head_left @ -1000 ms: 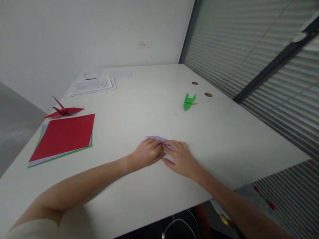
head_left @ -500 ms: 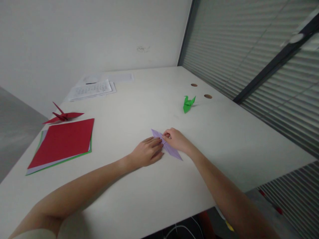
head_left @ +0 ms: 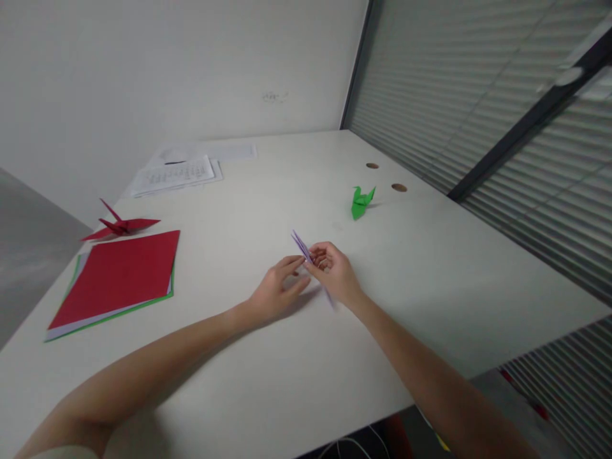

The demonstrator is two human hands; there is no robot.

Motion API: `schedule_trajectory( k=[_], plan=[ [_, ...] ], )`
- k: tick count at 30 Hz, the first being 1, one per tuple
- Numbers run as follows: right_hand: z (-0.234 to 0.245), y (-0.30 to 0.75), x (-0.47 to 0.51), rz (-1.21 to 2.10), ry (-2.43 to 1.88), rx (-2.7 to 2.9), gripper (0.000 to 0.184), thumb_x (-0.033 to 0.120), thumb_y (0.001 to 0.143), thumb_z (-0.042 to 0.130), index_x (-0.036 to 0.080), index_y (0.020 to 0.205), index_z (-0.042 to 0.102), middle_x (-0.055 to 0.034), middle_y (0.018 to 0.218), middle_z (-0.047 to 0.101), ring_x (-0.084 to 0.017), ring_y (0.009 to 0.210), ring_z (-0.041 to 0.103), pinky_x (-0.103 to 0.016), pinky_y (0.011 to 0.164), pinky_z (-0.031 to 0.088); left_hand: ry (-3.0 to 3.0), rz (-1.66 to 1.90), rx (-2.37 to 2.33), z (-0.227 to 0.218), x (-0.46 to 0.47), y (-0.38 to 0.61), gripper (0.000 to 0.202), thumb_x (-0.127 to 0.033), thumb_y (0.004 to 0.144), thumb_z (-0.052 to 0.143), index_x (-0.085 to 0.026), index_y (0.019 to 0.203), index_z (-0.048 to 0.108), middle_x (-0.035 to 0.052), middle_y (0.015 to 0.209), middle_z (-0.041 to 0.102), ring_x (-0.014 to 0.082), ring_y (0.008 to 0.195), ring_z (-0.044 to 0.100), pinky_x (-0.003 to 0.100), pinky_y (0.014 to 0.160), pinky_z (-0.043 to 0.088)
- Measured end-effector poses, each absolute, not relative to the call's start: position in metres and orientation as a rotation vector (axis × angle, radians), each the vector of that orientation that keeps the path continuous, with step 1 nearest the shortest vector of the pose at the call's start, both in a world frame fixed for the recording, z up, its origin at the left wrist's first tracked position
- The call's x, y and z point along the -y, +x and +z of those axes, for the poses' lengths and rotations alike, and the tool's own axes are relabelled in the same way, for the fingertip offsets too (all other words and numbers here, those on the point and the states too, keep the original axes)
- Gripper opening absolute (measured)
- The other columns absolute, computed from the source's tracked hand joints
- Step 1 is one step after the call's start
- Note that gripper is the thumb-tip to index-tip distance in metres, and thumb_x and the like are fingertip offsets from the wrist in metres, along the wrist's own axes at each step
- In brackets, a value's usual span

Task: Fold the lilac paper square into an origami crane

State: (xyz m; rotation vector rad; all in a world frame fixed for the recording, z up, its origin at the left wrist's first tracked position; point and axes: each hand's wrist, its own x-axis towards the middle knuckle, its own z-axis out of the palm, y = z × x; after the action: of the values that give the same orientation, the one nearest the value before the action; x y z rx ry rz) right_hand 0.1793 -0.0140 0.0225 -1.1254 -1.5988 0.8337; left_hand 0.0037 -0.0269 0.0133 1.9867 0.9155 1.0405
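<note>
My right hand (head_left: 335,273) pinches a folded lilac paper piece (head_left: 301,245) near the middle of the white table (head_left: 430,255) and holds it tilted up on edge, its far tip pointing up and away. Just to the left is my left hand (head_left: 277,290), fingers loosely curled, their tips touching the near part of the paper. Both forearms reach in from the bottom of the view.
A green paper crane (head_left: 361,201) stands at the back right near two round holes (head_left: 398,187). A red paper crane (head_left: 119,224) and a stack of coloured sheets, red on top (head_left: 117,274), lie at the left. Printed papers (head_left: 174,173) lie at the back.
The lilac piece lay flat under both hands; my right hand slid to its far part, pinched it and lifted it on edge. My left hand's fingers rose from flat to curled.
</note>
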Motion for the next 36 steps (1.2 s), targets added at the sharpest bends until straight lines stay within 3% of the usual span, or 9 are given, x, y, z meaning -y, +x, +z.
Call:
schedule_trajectory(
  k=[5, 8, 12, 14, 18, 20, 23, 29, 36],
  plan=[
    [0.033, 0.179, 0.021, 0.380, -0.873, 1.978, 0.024, 0.017, 0.091, 0.053, 0.022, 0.112, 0.064, -0.0075, 0.107, 0.069, -0.022, 0.104, 0.058, -0.043, 0.093, 0.048, 1.169, 1.192, -0.903, 0.022, 0.018, 0.005, 0.039, -0.043, 0.076, 0.075, -0.014, 0.101, 0.073, 0.0109, 0.101, 0.073, 0.0204, 0.088, 0.067, 0.033, 0.080, 0.054],
    [0.034, 0.184, 0.019, 0.297, -0.774, 2.107, 0.038, 0.007, 0.091, 0.046, 0.026, 0.120, 0.063, -0.0051, 0.115, 0.068, -0.022, 0.110, 0.053, -0.046, 0.098, 0.046, 0.902, 1.207, -0.915, 0.024, 0.012, 0.002, 0.038, -0.039, 0.065, 0.084, -0.011, 0.088, 0.072, 0.0078, 0.082, 0.073, 0.0137, 0.070, 0.065, 0.024, 0.065, 0.051],
    [0.029, 0.186, 0.019, 0.204, -0.776, 2.166, 0.037, 0.008, 0.089, 0.053, 0.028, 0.116, 0.068, -0.0067, 0.122, 0.062, -0.023, 0.113, 0.049, -0.046, 0.097, 0.047, 0.880, 1.224, -0.863, 0.027, 0.011, -0.001, 0.056, -0.032, 0.065, 0.084, -0.018, 0.115, 0.061, 0.0003, 0.072, 0.071, 0.0095, 0.059, 0.062, 0.020, 0.058, 0.048],
    [0.027, 0.186, 0.020, 0.194, -0.785, 2.133, 0.034, 0.011, 0.088, 0.057, 0.030, 0.112, 0.070, -0.0076, 0.121, 0.060, -0.024, 0.112, 0.050, -0.044, 0.093, 0.049, 0.976, 1.226, -0.833, 0.028, 0.012, -0.002, 0.058, -0.031, 0.070, 0.080, -0.023, 0.122, 0.057, -0.0001, 0.077, 0.072, 0.0096, 0.062, 0.063, 0.020, 0.060, 0.050],
    [0.027, 0.189, 0.020, 0.259, -0.733, 2.009, 0.030, 0.014, 0.089, 0.058, 0.035, 0.105, 0.073, -0.0073, 0.118, 0.058, -0.022, 0.109, 0.054, -0.040, 0.084, 0.052, 1.312, 1.201, -0.818, 0.026, 0.012, -0.007, 0.027, -0.036, 0.080, 0.071, -0.017, 0.098, 0.073, 0.0088, 0.099, 0.074, 0.0175, 0.083, 0.069, 0.028, 0.071, 0.057],
    [0.028, 0.191, 0.019, 0.313, -0.707, 1.970, 0.028, 0.016, 0.090, 0.058, 0.035, 0.102, 0.074, -0.0071, 0.117, 0.059, -0.021, 0.107, 0.056, -0.039, 0.083, 0.053, 1.495, 1.212, -0.757, 0.024, 0.010, -0.011, 0.027, -0.037, 0.082, 0.068, -0.017, 0.100, 0.075, 0.0117, 0.109, 0.073, 0.0223, 0.099, 0.069, 0.033, 0.084, 0.057],
    [0.030, 0.191, 0.018, 0.382, -0.686, 1.950, 0.025, 0.020, 0.091, 0.057, 0.034, 0.101, 0.075, -0.0068, 0.111, 0.062, -0.019, 0.102, 0.059, -0.038, 0.083, 0.054, 1.754, 1.260, -0.656, 0.020, 0.008, -0.015, 0.027, -0.032, 0.084, 0.069, -0.019, 0.106, 0.075, 0.0122, 0.112, 0.072, 0.0219, 0.104, 0.068, 0.034, 0.092, 0.055],
    [0.033, 0.189, 0.020, 0.456, -0.632, 1.907, 0.022, 0.021, 0.090, 0.059, 0.031, 0.103, 0.075, -0.0070, 0.105, 0.066, -0.018, 0.095, 0.064, -0.036, 0.082, 0.057, 1.961, 1.347, -0.716, 0.023, 0.009, -0.016, 0.017, -0.027, 0.084, 0.069, -0.022, 0.098, 0.077, 0.0098, 0.106, 0.075, 0.0208, 0.098, 0.072, 0.032, 0.089, 0.057],
    [0.031, 0.187, 0.021, 0.554, -0.700, 1.797, 0.014, 0.032, 0.088, 0.064, 0.028, 0.090, 0.077, -0.0081, 0.105, 0.063, -0.018, 0.090, 0.065, -0.037, 0.081, 0.057, 1.911, 1.345, -0.731, 0.024, 0.010, -0.015, 0.016, -0.033, 0.085, 0.069, -0.021, 0.090, 0.078, 0.0106, 0.103, 0.075, 0.0212, 0.092, 0.073, 0.032, 0.083, 0.058]
  ],
)
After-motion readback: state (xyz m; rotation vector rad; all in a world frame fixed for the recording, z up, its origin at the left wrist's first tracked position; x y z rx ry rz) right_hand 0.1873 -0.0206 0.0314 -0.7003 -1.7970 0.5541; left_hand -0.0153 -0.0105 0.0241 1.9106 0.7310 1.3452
